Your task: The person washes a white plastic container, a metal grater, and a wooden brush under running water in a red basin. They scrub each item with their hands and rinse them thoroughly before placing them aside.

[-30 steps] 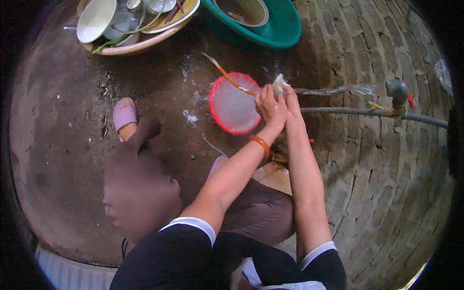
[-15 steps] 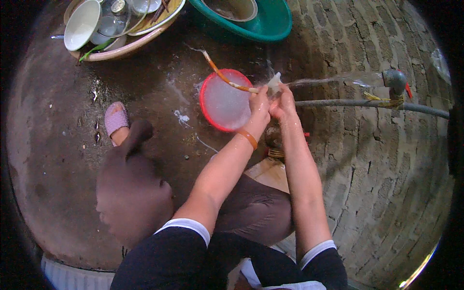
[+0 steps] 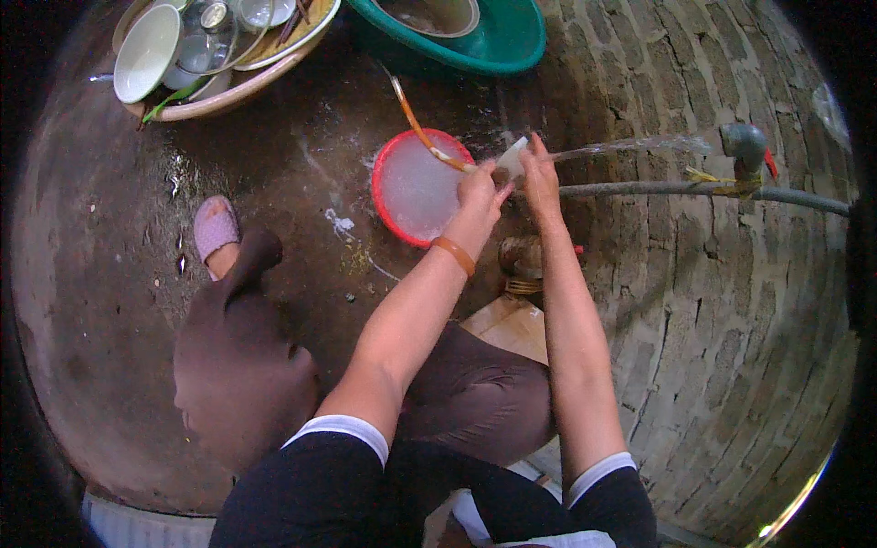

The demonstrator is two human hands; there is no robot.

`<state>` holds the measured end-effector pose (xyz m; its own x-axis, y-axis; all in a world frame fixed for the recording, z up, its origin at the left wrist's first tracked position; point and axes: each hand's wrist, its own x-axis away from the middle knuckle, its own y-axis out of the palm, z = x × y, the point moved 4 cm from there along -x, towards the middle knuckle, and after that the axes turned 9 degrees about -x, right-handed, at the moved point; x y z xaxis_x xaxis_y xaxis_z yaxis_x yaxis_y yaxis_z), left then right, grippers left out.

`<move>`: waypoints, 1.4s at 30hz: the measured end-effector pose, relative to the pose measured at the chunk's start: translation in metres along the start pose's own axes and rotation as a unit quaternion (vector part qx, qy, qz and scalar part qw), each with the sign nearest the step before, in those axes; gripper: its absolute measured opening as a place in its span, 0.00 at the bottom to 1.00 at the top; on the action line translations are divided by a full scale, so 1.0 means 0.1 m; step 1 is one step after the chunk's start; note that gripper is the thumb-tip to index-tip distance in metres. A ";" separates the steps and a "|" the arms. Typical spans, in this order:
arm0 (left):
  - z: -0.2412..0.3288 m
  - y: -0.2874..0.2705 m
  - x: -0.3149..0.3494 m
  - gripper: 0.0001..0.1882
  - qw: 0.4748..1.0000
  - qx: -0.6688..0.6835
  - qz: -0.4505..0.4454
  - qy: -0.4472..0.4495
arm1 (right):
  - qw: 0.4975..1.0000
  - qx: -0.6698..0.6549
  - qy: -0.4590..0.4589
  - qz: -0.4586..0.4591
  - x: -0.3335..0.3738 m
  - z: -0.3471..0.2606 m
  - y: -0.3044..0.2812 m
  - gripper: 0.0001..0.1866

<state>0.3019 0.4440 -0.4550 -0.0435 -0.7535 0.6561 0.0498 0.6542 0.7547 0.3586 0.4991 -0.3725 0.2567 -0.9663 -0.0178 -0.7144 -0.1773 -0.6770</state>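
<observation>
My left hand (image 3: pixel 479 189) is closed round a long-handled utensil (image 3: pixel 416 126), where its curved orange-brown handle meets a pale shank. The kind is hard to make out; its flat pale head (image 3: pixel 510 161) looks like a spatula's. Against the other side of that head is my right hand (image 3: pixel 541 179), thumb and fingers about its edge, partly blurred. A stream of water (image 3: pixel 630 146) from the grey tap (image 3: pixel 744 144) runs onto my right hand and the head. Just left of and below my hands stands a red-rimmed basin (image 3: pixel 382 203) of cloudy, foamy water.
At the far left a wide basin (image 3: pixel 239 99) holds bowls, dishes and chopsticks. A green tub (image 3: pixel 516 57) with a metal pot (image 3: pixel 470 20) in it stands at the back. A grey pipe (image 3: pixel 630 189) runs along the brick wall (image 3: pixel 722 365). The floor (image 3: pixel 119 301) is wet.
The utensil's handle has swung steeper, and its pale head shows more. My right hand's fingers have stretched upward along the head. The whole view has shifted slightly.
</observation>
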 end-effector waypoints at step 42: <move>0.05 -0.02 0.09 0.15 0.999 0.033 0.009 -0.010 | 0.994 -0.057 -0.093 0.020 0.09 -0.18 0.14 0.13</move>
<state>0.2969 0.4361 -0.4502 -0.0631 -0.7403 0.6693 -0.0160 0.6713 0.7410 0.3392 0.4844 -0.3690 0.3338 -0.9242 -0.1857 -0.7934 -0.1690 -0.5848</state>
